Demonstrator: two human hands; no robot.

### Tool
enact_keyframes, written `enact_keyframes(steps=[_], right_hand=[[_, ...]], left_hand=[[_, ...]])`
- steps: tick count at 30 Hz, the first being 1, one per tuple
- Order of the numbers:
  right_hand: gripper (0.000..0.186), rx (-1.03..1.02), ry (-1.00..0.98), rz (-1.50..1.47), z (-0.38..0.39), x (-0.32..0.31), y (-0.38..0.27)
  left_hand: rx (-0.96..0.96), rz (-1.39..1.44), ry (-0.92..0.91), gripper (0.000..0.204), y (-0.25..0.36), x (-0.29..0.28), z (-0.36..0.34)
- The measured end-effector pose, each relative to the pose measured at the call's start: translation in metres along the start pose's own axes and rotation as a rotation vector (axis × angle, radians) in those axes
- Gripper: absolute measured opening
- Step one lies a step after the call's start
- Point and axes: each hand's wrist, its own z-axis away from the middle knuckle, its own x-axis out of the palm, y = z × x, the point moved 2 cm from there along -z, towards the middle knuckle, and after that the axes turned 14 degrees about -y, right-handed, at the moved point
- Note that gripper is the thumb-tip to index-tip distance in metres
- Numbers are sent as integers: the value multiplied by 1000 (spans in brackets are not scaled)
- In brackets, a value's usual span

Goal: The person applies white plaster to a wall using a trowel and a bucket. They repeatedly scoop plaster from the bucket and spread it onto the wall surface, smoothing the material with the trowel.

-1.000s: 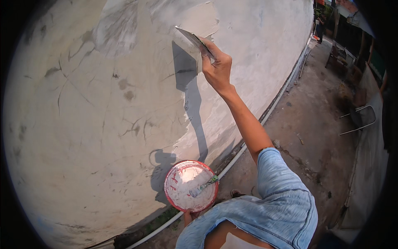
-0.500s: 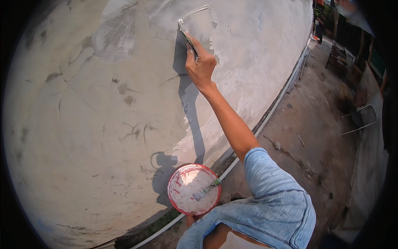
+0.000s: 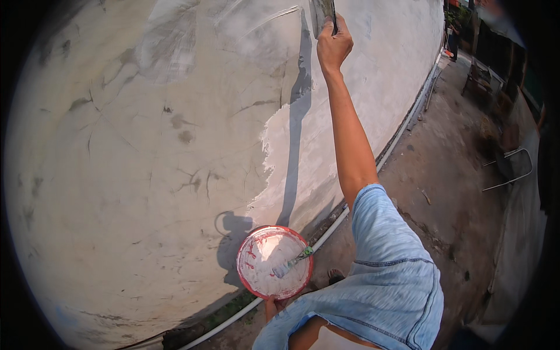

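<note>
With my right arm stretched up, my right hand (image 3: 336, 49) is closed round a putty knife (image 3: 322, 16), its wide blade close to the wall (image 3: 157, 221); whether it touches cannot be made out. White putty (image 3: 315, 146) covers the right part of the wall in an uneven layer with a ragged left edge. Low down, my left hand (image 3: 270, 307) grips the near rim of a round red basin (image 3: 240, 274), its fingers partly hidden under it. Pale putty coats the basin's inside. A smaller scraper with a green-smeared handle (image 3: 304, 252) lies in it.
A white pipe (image 3: 332, 231) runs along the foot of the wall. To the right stretches a dirt path (image 3: 449, 169) with a metal-framed object (image 3: 507, 169) and a pale sheet (image 3: 519, 233) beside it. Another person (image 3: 453, 42) stands far off at the top right.
My right hand has swung up and to the right with the putty knife, and its shadow has shifted right. The basin and my left hand stay nearly in place.
</note>
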Motion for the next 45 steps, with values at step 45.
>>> enact_keyframes(steps=[45], right_hand=[[42, -755, -477, -162, 126, 56, -173]], left_hand=[[185, 51, 56, 33, 5, 6, -14]])
